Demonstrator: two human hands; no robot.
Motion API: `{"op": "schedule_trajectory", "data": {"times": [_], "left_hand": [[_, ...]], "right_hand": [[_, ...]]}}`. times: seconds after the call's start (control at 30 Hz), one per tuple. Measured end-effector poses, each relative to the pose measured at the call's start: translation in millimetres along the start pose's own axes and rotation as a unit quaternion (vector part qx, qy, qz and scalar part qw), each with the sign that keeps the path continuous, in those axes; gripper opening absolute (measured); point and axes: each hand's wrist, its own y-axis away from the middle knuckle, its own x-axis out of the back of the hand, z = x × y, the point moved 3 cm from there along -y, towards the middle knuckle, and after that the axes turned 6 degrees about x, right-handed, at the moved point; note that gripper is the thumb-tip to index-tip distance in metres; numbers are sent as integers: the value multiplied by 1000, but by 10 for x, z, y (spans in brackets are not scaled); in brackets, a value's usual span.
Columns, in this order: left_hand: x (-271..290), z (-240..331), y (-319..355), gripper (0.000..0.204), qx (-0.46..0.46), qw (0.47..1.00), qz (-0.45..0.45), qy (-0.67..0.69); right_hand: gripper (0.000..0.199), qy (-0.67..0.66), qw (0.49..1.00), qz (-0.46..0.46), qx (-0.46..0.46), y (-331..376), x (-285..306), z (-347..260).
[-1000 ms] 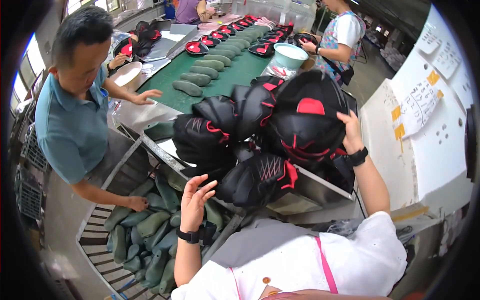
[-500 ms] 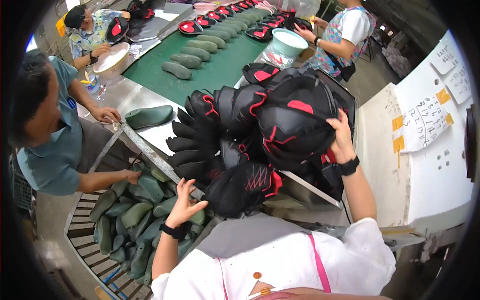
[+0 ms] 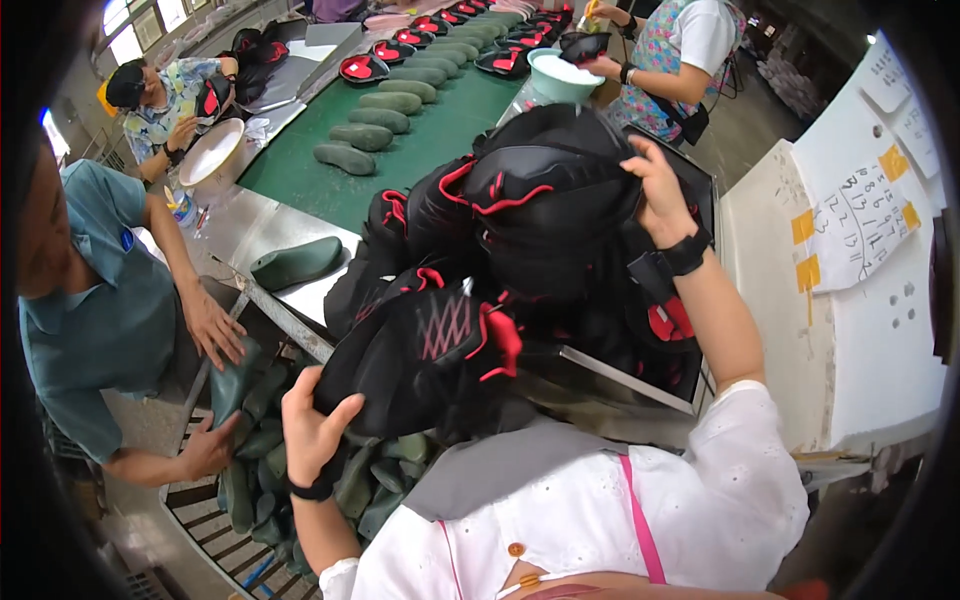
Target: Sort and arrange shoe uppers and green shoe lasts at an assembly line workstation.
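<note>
Black shoe uppers with red trim are piled in front of me. At the near left of the pile, my left hand [image 3: 312, 430] grips the toe end of a black shoe upper [image 3: 400, 355] with red criss-cross lines, its thumb on the near side. My right hand [image 3: 662, 200] is closed on the right edge of a nested stack of shoe uppers [image 3: 555, 175], which is tilted up. More uppers lie under and behind both. A red-and-black piece [image 3: 668, 320] hangs below my right wrist.
On the left, a co-worker [image 3: 90, 330] handles a green shoe last [image 3: 232, 380] over a slatted bin [image 3: 190, 520] of lasts. Another last [image 3: 297, 262] lies on the metal tabletop. Rows of lasts and uppers line the green belt [image 3: 285, 165]. A white panel [image 3: 870, 370] stands at right.
My left hand has gone from spread fingers to gripping the near upper, now shifted left. My right hand has tilted the stack up and away. The co-worker has lifted a last from the bin.
</note>
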Motion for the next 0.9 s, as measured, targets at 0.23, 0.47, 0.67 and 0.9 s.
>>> {"op": "schedule_trajectory", "data": {"times": [0.23,0.47,0.67,0.9], "left_hand": [[-89,-898,393,54,139,971,1,-193],[-68,-914,210,26,137,988,23,-67],[-268,-386,-398,32,-40,972,-73,-219],[-694,-535,-1364,45,-121,940,-132,-291]], "right_hand": [[44,134,989,25,-53,43,287,985],[43,204,974,-93,-14,235,186,727],[39,207,973,-103,-15,261,235,756],[31,277,950,-114,88,433,368,727]]}}
